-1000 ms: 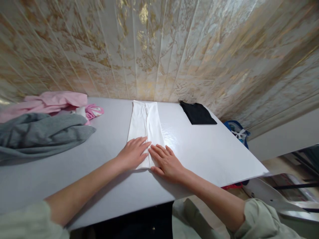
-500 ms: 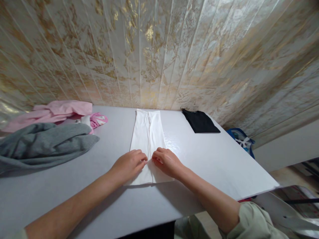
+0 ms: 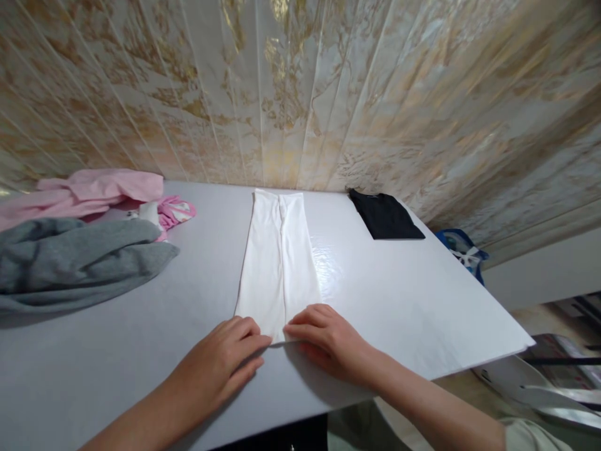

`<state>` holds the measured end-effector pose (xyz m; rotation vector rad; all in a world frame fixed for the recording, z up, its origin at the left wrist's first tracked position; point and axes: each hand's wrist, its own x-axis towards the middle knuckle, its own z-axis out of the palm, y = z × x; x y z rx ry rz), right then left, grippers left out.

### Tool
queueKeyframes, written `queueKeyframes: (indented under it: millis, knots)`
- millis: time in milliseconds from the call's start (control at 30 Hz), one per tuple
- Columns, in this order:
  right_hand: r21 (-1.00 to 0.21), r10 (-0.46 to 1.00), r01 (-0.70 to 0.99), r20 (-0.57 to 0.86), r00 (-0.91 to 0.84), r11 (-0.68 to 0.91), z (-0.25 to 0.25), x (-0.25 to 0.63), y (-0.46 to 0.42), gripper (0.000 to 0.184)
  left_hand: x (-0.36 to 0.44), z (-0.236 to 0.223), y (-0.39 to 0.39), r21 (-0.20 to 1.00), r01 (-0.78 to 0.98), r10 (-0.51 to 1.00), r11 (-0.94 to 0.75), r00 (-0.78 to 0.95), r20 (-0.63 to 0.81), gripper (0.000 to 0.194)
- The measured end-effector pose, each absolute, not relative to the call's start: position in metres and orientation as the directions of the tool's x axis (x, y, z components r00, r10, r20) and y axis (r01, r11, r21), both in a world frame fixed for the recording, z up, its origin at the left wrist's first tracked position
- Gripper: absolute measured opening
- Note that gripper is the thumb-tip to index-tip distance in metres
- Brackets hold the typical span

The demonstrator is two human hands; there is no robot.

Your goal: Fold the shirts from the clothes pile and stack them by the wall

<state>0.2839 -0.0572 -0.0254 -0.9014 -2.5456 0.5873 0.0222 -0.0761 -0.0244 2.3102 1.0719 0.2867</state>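
A white garment (image 3: 268,263), folded into a long narrow strip with a seam line down its middle, lies flat on the table. My left hand (image 3: 230,354) is at its near left corner, fingers bent over the edge and thumb just in front of it. At the near right part of the same edge, my right hand (image 3: 326,338) has its fingers curled on the fabric, with the thumb side partly hidden beneath. Both hands appear to pinch the near hem.
On the left of the white table (image 3: 375,300) lie a crumpled grey garment (image 3: 79,263), a pink garment (image 3: 103,188) and a pink-and-white patterned piece (image 3: 173,214). A folded black garment (image 3: 387,216) rests at the back right. Beyond the right edge sits a blue bag (image 3: 462,250).
Both hands have moved from the middle of the white garment toward me, down to its near edge. They are slightly farther apart. The view has tilted down a little.
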Motion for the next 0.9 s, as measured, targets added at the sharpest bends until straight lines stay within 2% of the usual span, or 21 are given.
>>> queueKeyframes:
  millis: [100, 233, 467, 600, 667, 767, 900]
  knots:
    - [-0.494, 0.661, 0.508, 0.199, -0.724, 0.705, -0.031, 0.285, -0.065, 0.037, 0.022, -0.03, -0.082, 0.529, 0.659, 0.771, -0.535, 0.637, -0.014, 0.028]
    - [-0.489, 0.693, 0.548, 0.178, -0.699, 0.678, -0.033, 0.284, -0.061, 0.033, 0.028, -0.031, -0.08, 0.48, 0.69, 0.797, -0.543, 0.604, 0.033, 0.029]
    - [-0.312, 0.692, 0.629, 0.158, -0.704, 0.712, -0.034, 0.273, -0.053, 0.015, 0.047, -0.027, -0.07, 0.371, 0.758, 0.812, -0.537, 0.583, -0.016, 0.012]
    - [-0.379, 0.742, 0.66, 0.12, -0.66, 0.648, -0.03, 0.27, -0.045, 0.012, 0.055, -0.026, -0.067, 0.351, 0.77, 0.824, -0.533, 0.567, 0.008, 0.011]
    - [-0.441, 0.77, 0.67, 0.084, -0.632, 0.598, -0.027, 0.269, -0.041, 0.012, 0.055, -0.026, -0.064, 0.381, 0.771, 0.84, -0.51, 0.543, 0.026, 0.013]
    - [-0.504, 0.791, 0.668, 0.052, -0.609, 0.548, -0.023, 0.269, -0.04, 0.015, 0.052, -0.027, -0.057, 0.51, 0.743, 0.871, -0.432, 0.49, 0.024, 0.022]
    - [-0.498, 0.8, 0.672, 0.079, -0.595, 0.548, -0.024, 0.269, -0.045, 0.025, 0.049, -0.026, -0.048, 0.627, 0.695, 0.884, -0.352, 0.467, -0.022, 0.028]
